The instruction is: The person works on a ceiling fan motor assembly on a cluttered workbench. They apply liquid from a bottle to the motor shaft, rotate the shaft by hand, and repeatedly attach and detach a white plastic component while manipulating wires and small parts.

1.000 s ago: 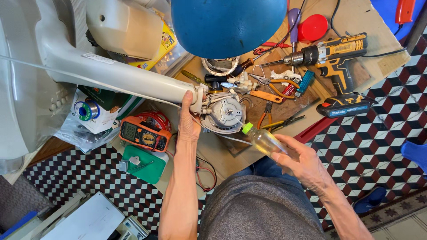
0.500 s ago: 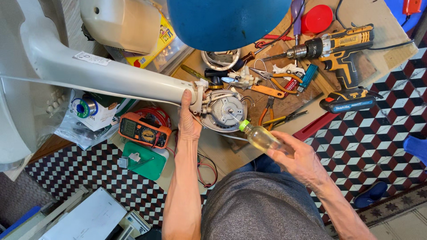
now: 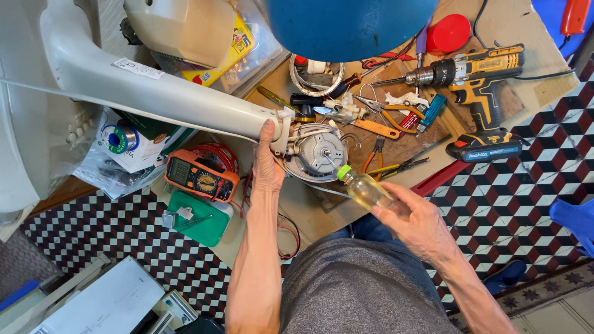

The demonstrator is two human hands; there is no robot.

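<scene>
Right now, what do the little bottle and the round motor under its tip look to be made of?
Bottle in the right hand: clear, glossy plastic by its look, yellowish liquid showing through, matte green cap. Motor beside the left hand: bare metal, dull silver-grey sheen.

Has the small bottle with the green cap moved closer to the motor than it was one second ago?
Yes. The small bottle in the right hand went up and left; its cap now nearly reaches the motor.

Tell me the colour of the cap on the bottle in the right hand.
Light green cap, on the bottle; head view.
</scene>
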